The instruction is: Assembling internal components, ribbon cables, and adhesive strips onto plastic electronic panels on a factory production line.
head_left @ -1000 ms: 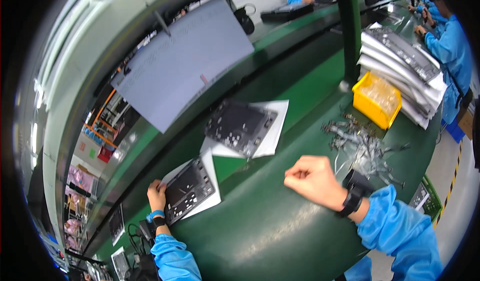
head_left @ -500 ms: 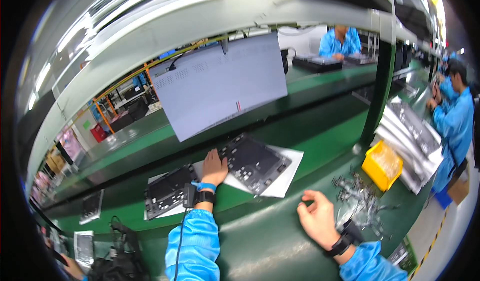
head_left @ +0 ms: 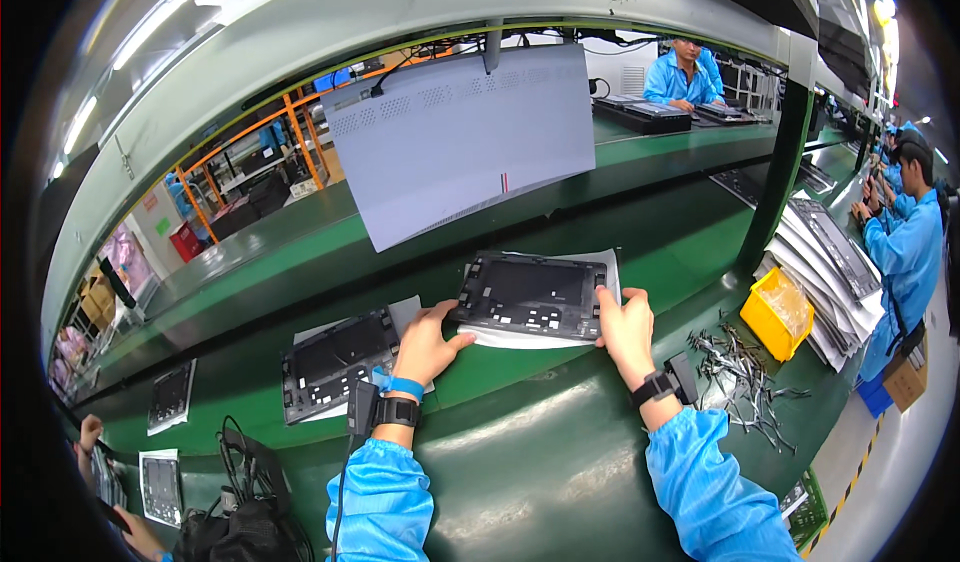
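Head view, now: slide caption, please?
Left hand and right hand at opposite ends of a dark panel, yellow bin at right.

Pale grey panel [head_left: 460, 147] hanging tilted below long white beam [head_left: 430, 10]. Orange rack frame [head_left: 299, 137] and red box [head_left: 185, 243] in left background. Green post [head_left: 783, 177] standing right of panel. Person in blue smock [head_left: 668, 84] behind black flat boxes [head_left: 640, 120], upper right. Black bag [head_left: 248, 532] topped with cables [head_left: 232, 454], lower left. Cardboard box [head_left: 906, 386] beside blue bin [head_left: 879, 392] on floor, far right; green crate [head_left: 813, 512] lower, beside black-and-yellow striped tape [head_left: 848, 482].
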Action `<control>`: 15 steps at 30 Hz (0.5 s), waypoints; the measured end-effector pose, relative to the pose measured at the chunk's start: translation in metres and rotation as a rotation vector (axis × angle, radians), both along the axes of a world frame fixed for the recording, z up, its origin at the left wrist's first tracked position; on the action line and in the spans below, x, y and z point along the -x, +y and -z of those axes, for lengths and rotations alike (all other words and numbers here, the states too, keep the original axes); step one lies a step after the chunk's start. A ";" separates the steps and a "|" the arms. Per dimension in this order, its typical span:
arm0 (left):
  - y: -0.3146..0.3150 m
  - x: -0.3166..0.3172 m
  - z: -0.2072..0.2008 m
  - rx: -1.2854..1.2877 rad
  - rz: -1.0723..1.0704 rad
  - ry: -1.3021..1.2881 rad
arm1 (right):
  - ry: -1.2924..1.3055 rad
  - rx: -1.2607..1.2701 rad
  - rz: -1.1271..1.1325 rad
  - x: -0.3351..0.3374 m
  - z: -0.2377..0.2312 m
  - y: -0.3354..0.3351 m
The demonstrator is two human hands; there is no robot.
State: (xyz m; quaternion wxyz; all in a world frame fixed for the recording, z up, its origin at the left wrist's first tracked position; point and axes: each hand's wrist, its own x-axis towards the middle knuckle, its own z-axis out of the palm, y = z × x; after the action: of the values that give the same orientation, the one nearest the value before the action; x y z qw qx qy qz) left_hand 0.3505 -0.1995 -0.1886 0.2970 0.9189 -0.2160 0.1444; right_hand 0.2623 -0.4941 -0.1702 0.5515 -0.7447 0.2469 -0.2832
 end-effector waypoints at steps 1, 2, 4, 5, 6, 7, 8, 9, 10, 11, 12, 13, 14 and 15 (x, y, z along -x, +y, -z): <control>-0.001 0.002 0.000 0.019 -0.002 -0.058 | 0.047 -0.056 0.021 -0.006 -0.001 -0.002; 0.001 0.001 0.002 0.021 -0.004 -0.061 | 0.045 -0.053 0.019 -0.013 0.006 -0.009; 0.006 -0.003 0.006 0.155 0.083 -0.071 | 0.141 -0.080 -0.125 -0.020 0.004 -0.014; 0.006 -0.003 0.009 0.218 0.105 -0.057 | 0.141 -0.127 -0.108 -0.021 0.007 -0.011; 0.005 -0.001 0.011 0.278 0.123 -0.039 | 0.137 -0.129 -0.107 -0.022 0.012 -0.006; -0.002 0.003 0.012 0.276 0.118 -0.041 | -0.035 -0.183 -0.140 -0.020 0.019 -0.007; -0.007 0.006 0.010 0.277 0.138 -0.041 | -0.210 -0.232 -0.169 -0.018 0.025 -0.010; -0.006 0.007 0.008 0.322 0.117 0.020 | -0.149 -0.363 -0.230 -0.004 0.007 -0.007; -0.005 0.008 0.008 0.366 0.100 0.082 | -0.155 -0.364 -0.216 -0.001 0.007 -0.006; -0.003 0.007 0.014 0.561 0.099 0.109 | -0.155 -0.427 -0.271 0.005 0.009 -0.007; 0.004 0.005 0.016 0.674 0.103 0.166 | -0.156 -0.490 -0.315 0.013 0.011 -0.009; -0.004 0.013 0.012 0.884 0.069 0.313 | -0.165 -0.561 -0.362 0.030 0.008 -0.017; -0.009 0.026 0.004 1.078 0.019 0.470 | -0.162 -0.630 -0.398 0.040 0.014 -0.025; -0.001 0.030 0.003 1.101 -0.021 0.622 | -0.155 -0.659 -0.429 0.053 0.010 -0.023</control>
State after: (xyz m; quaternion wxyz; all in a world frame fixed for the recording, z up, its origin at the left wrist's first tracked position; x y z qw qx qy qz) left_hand 0.3202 -0.2010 -0.1916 0.7736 0.6325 -0.0044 -0.0368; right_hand 0.2090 -0.5168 -0.1803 0.8246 -0.5389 0.1210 -0.1224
